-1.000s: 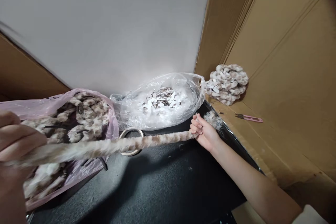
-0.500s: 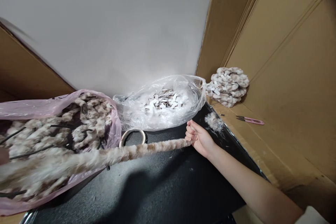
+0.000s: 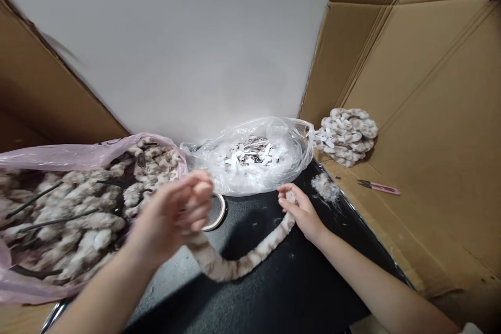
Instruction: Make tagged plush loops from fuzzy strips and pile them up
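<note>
A fluffy beige-and-white fur strip [image 3: 238, 267] hangs in a U-shaped curve between my two hands, low over the black table. My left hand [image 3: 176, 214], slightly blurred, has its fingers curled round one end, in front of the roll of tape [image 3: 222, 213]. My right hand [image 3: 299, 209] pinches the other end between thumb and fingers. At the left lies an open pink plastic bag [image 3: 78, 155] full of similar fur pieces [image 3: 86, 209] with dark cords among them. Behind the hands, a clear plastic bag [image 3: 235, 182] holds white tags and metal pieces.
A bundle of fur loops [image 3: 348, 135] with white tags rests at the back right. Pink-handled snips [image 3: 381, 188] lie on the cardboard [image 3: 395, 229]. Loose fluff [image 3: 325, 188] sits near the right edge of the black table [image 3: 250, 308]. Cardboard walls and a pale panel stand around.
My left hand has come in from the left edge towards the middle. The fur strip, earlier stretched out nearly straight, now sags in a curve. My right hand still holds its end.
</note>
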{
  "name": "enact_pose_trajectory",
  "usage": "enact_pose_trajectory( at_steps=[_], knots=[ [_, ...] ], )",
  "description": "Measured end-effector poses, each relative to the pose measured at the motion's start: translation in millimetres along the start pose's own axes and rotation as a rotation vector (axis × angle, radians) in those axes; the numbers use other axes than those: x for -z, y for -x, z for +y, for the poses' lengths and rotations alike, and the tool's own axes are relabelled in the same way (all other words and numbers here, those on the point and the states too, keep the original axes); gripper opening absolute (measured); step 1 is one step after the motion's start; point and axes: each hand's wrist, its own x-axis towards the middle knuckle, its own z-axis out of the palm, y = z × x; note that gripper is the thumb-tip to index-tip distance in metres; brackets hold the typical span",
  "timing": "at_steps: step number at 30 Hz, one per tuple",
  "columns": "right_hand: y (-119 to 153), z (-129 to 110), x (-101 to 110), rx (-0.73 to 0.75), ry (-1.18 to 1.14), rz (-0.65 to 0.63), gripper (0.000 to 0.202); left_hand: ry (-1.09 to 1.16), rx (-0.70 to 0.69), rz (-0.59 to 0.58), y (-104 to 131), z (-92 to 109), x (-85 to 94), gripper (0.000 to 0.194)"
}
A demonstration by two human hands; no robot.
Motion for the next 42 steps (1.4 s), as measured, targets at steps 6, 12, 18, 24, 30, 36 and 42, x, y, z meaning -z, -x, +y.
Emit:
enact_pose_trajectory(
  at_steps=[6, 12, 18, 24, 30, 36, 42],
  knots=[
    [25, -13, -20, 0.510, 0.626, -0.100, 0.019, 0.056, 0.184, 0.007, -23, -41, -77.5, 0.048],
    [28, -21, -69, 0.262, 0.652, -0.274, 0.024, 0.103, 0.029, 0.096, -19, -58, -75.8, 0.054],
    [11, -17, -96, 0.005, 0.269, -0.366, 0.014, 0.175, -0.069, 0.270, -22, -53, -72.2, 0.038],
    [-8, -29, -75, 0.282, 0.338, -0.269, 0.015, -0.111, 0.057, 0.019, -22, -52, -63.1, 0.038],
    [-25, -42, -24, 0.301, 0.570, -0.311, 0.011, -0.185, 0.308, -0.253, -22, -56, -60.5, 0.032],
    [-16, -23, -7, 0.126, 1.093, -0.210, 0.014, -0.221, 0.297, -0.227, -28, -60, -54.9, 0.016],
    [-11, -19, -20, 0.149, 1.040, -0.239, 0.004, -0.723, -0.048, -0.163, -24, -42, -49.6, 0.016]
  ],
)
